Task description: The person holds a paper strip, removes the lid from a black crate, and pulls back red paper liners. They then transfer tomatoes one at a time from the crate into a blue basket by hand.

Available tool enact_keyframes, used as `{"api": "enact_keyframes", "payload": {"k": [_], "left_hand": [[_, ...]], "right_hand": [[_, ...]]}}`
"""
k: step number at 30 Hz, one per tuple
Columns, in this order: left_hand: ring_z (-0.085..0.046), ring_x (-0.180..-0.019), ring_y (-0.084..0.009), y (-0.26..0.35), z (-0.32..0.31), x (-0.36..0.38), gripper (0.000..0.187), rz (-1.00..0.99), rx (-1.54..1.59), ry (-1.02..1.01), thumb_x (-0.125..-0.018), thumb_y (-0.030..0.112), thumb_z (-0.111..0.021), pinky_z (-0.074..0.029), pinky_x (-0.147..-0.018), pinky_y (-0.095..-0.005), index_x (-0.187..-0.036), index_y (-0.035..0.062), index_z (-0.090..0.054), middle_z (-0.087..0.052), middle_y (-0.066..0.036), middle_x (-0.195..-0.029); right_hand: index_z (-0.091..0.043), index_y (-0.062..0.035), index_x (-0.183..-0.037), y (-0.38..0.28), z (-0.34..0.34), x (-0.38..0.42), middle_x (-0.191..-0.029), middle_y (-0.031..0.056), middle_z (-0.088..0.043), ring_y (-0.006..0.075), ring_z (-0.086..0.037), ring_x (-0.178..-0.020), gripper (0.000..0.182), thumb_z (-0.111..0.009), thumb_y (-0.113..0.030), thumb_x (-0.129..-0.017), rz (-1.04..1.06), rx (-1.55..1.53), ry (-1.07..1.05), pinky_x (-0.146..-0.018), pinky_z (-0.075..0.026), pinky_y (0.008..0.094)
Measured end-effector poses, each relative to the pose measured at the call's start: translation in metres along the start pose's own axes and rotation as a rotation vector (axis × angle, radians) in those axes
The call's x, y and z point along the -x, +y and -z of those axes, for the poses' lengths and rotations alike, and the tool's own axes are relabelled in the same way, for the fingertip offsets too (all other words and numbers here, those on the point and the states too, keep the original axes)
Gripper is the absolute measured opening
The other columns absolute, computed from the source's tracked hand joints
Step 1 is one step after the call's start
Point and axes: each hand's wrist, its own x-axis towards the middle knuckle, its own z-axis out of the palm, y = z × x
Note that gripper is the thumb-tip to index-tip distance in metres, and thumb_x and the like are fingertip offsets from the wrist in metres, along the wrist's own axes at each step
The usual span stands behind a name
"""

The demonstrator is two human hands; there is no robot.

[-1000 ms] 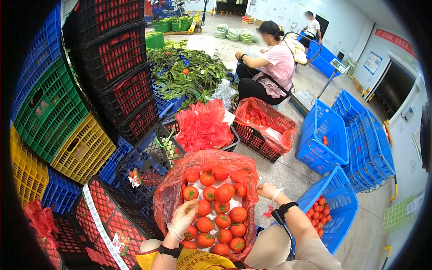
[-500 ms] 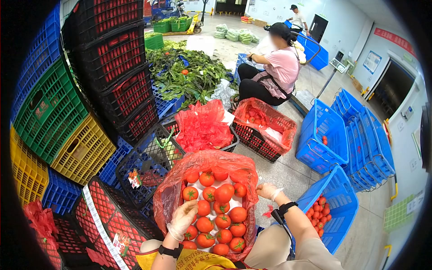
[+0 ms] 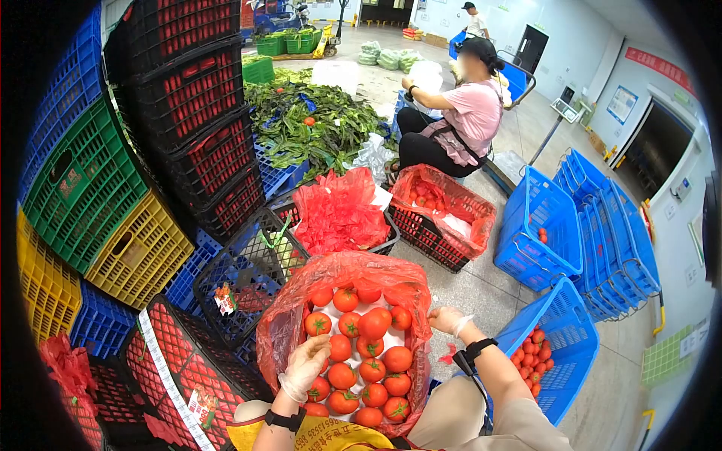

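Observation:
A crate lined with a red plastic bag (image 3: 289, 282) stands in front of me, with rows of red tomatoes (image 3: 373, 323) on white sheets inside. My left hand (image 3: 305, 364), in a clear glove, is over the left side of the crate, its fingertips beside a tomato; the fingers are bent, and whether they hold anything is unclear. At the right rim of the bag is my right hand (image 3: 451, 320), also gloved, with fingertips drawn together near the bag's edge. A blue crate (image 3: 560, 346) with smaller tomatoes (image 3: 532, 359) stands right of my right forearm.
Stacked black crates (image 3: 188, 98) and green (image 3: 83, 180) and yellow crates (image 3: 135, 255) rise at left. Beyond lie a crate of red bags (image 3: 338, 214), a lined crate (image 3: 436, 218) and leafy greens (image 3: 316, 120). A seated co-worker (image 3: 470, 113) is behind; blue crates (image 3: 613, 233) stand at right.
The seated co-worker has raised the head and lifted the arms, now near a clear bag. The person at the back has shifted left. My hands look unchanged.

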Motion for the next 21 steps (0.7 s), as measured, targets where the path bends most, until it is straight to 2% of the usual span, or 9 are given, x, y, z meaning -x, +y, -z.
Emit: {"api": "enact_keyframes", "payload": {"k": [11, 14, 16, 21], "left_hand": [[-0.057, -0.093, -0.0112, 0.0, 0.0, 0.001, 0.034, -0.008, 0.006, 0.002, -0.088, 0.01, -0.057, -0.046, -0.082, -0.0249, -0.121, 0.0006, -0.055, -0.062, -0.006, -0.104], [-0.057, -0.093, -0.0113, 0.001, 0.0, 0.002, 0.034, -0.011, -0.001, 0.002, -0.088, 0.01, -0.057, -0.046, -0.083, -0.025, -0.121, 0.0006, -0.055, -0.062, -0.006, -0.104], [-0.057, -0.093, -0.0114, 0.0, 0.0, 0.001, 0.034, -0.014, 0.001, 0.0, -0.088, 0.01, -0.056, -0.046, -0.083, -0.025, -0.121, 0.0006, -0.055, -0.062, -0.006, -0.104], [-0.057, -0.093, -0.011, 0.004, -0.002, 0.003, 0.034, -0.009, 0.012, 0.004, -0.088, 0.009, -0.056, -0.046, -0.082, -0.0244, -0.121, 0.0003, -0.055, -0.062, -0.006, -0.104]], "right_hand": [[-0.067, -0.0173, -0.106, 0.001, 0.002, 0.004, -0.107, 0.0138, -0.064, 0.0295, -0.06, -0.103, 0.034, -0.053, -0.032, -0.079, -0.002, -0.031, 0.009, -0.09, -0.045, 0.0377], [-0.068, -0.017, -0.103, 0.012, -0.003, -0.002, -0.105, 0.0133, -0.065, 0.0303, -0.061, -0.101, 0.032, -0.053, -0.032, -0.079, -0.001, -0.033, 0.028, -0.089, -0.046, 0.0384], [-0.07, -0.0155, -0.097, 0.019, -0.006, -0.007, -0.1, 0.0148, -0.066, 0.033, -0.062, -0.095, 0.029, -0.052, -0.031, -0.08, 0.056, -0.003, 0.103, -0.085, -0.048, 0.0411], [-0.07, -0.0131, -0.091, 0.025, -0.004, -0.01, -0.092, 0.0187, -0.065, 0.037, -0.063, -0.087, 0.028, -0.05, -0.03, -0.08, 0.032, 0.018, 0.227, -0.081, -0.049, 0.0448]]}}
